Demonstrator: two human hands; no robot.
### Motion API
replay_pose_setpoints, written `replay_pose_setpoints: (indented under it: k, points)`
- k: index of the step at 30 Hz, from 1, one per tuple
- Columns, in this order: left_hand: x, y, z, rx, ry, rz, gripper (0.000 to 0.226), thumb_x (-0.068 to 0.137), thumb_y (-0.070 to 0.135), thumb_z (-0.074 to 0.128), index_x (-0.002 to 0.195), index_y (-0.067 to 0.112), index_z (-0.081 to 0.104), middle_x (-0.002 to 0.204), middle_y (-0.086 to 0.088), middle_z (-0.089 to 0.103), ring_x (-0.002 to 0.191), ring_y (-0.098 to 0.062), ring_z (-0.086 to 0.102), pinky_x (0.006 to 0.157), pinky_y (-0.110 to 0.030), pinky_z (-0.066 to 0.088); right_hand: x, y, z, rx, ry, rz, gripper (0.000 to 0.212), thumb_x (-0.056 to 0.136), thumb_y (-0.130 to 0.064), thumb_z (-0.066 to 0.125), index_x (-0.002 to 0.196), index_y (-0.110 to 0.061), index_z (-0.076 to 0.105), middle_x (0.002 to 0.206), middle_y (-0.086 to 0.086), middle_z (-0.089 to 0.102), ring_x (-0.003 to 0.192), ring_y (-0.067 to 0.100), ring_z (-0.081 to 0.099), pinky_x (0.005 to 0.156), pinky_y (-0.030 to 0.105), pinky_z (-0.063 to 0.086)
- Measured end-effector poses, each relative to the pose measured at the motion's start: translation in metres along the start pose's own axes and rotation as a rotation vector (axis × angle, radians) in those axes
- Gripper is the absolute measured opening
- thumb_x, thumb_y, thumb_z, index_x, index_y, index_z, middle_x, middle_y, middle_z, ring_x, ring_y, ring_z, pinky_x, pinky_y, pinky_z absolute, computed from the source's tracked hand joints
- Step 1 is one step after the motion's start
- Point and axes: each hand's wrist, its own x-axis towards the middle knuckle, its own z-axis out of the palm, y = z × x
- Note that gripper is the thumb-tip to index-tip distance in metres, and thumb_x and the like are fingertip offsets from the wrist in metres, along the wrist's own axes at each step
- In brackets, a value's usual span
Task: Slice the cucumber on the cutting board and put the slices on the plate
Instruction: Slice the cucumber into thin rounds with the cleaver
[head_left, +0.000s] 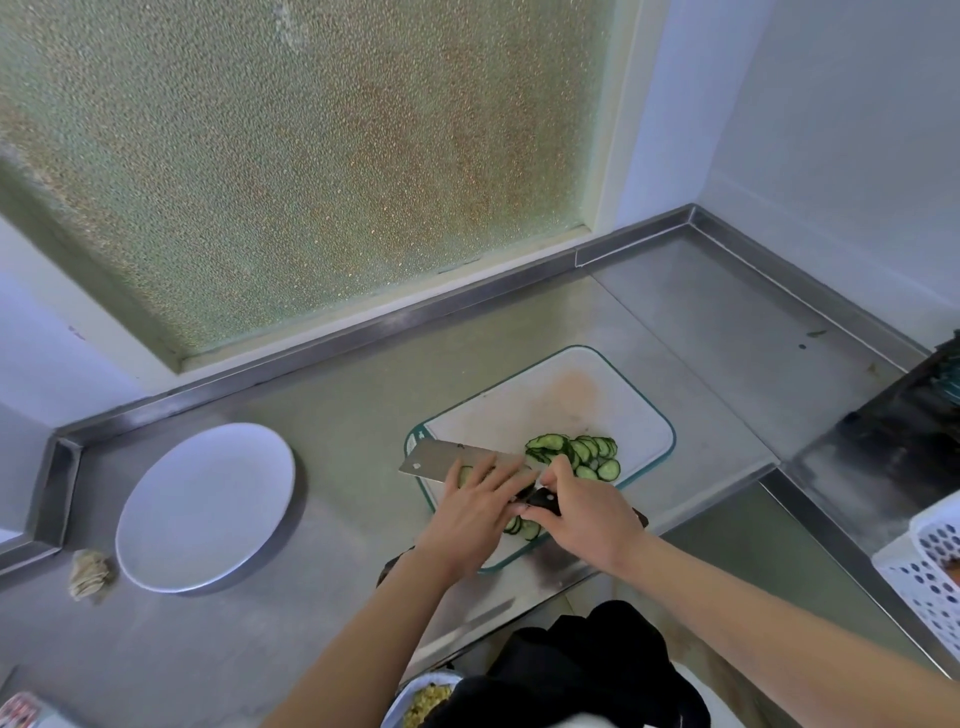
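A white cutting board (556, 400) with a teal rim lies on the steel counter. Several thin cucumber slices (584, 454) lie fanned out on its right part, and a few more (522, 527) sit near its front edge. My right hand (587, 512) grips the black handle of a cleaver (439, 460), whose broad blade lies nearly flat over the board and points left. My left hand (475, 506) rests flat on the blade with fingers spread, over some slices. A white round plate (208, 506) stands bare on the counter to the left of the board.
A crumpled cloth (89, 574) lies left of the plate. A white perforated basket (930, 566) and a dark stove area (898, 431) are at the right. A bowl of yellow food (423, 701) sits at the bottom edge. A raised steel lip runs along the counter's back.
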Motion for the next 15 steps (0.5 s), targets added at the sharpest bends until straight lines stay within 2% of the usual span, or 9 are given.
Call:
replay_pose_setpoints:
  k: [3,7,9,11,15]
  points:
    - [0.002,-0.004,0.006,-0.027,-0.015,0.059,0.041,0.099,0.025,0.032,0.138,0.033,0.028,0.146,0.011,0.03,0.134,-0.016,0.022,0.108,-0.041,0.014,-0.003,0.004,0.0,-0.02,-0.019,0.004,0.045,0.091,-0.054,0.047,0.111,-0.015,0.037,0.1,-0.002,0.067,0.087,0.021,0.065,0.064,0.031,0.04]
    - [0.001,-0.008,0.011,-0.211,0.125,0.073,0.028,0.094,0.021,0.044,0.121,0.024,0.052,0.127,0.006,0.051,0.119,-0.015,0.04,0.093,-0.026,0.022,-0.008,0.008,0.005,-0.003,-0.021,0.009,0.044,0.091,-0.054,0.047,0.112,-0.016,0.037,0.103,-0.002,0.067,0.088,0.021,0.065,0.07,0.033,0.047]
    - [0.0,-0.01,0.012,-0.325,0.151,0.064,0.018,0.091,0.019,0.051,0.107,0.022,0.057,0.114,0.005,0.056,0.109,-0.017,0.046,0.089,-0.027,0.028,-0.008,0.009,0.005,0.004,-0.017,0.011,0.045,0.09,-0.054,0.048,0.113,-0.017,0.037,0.104,-0.002,0.066,0.09,0.02,0.065,0.071,0.033,0.046]
    - [0.0,-0.013,0.014,-0.417,0.191,0.058,0.011,0.087,0.015,0.055,0.094,0.023,0.057,0.098,0.004,0.058,0.095,-0.017,0.05,0.083,-0.035,0.039,-0.008,0.01,0.005,0.019,-0.015,0.016,0.045,0.09,-0.054,0.049,0.113,-0.017,0.037,0.106,-0.002,0.066,0.091,0.02,0.065,0.073,0.033,0.047]
    - [-0.002,-0.013,0.011,-0.473,0.313,0.057,0.02,0.085,0.006,0.052,0.088,0.026,0.054,0.085,0.0,0.059,0.081,-0.015,0.05,0.074,-0.032,0.042,-0.004,0.008,0.002,0.061,0.007,0.028,0.046,0.089,-0.053,0.052,0.113,-0.017,0.037,0.109,0.0,0.066,0.095,0.02,0.065,0.077,0.034,0.048]
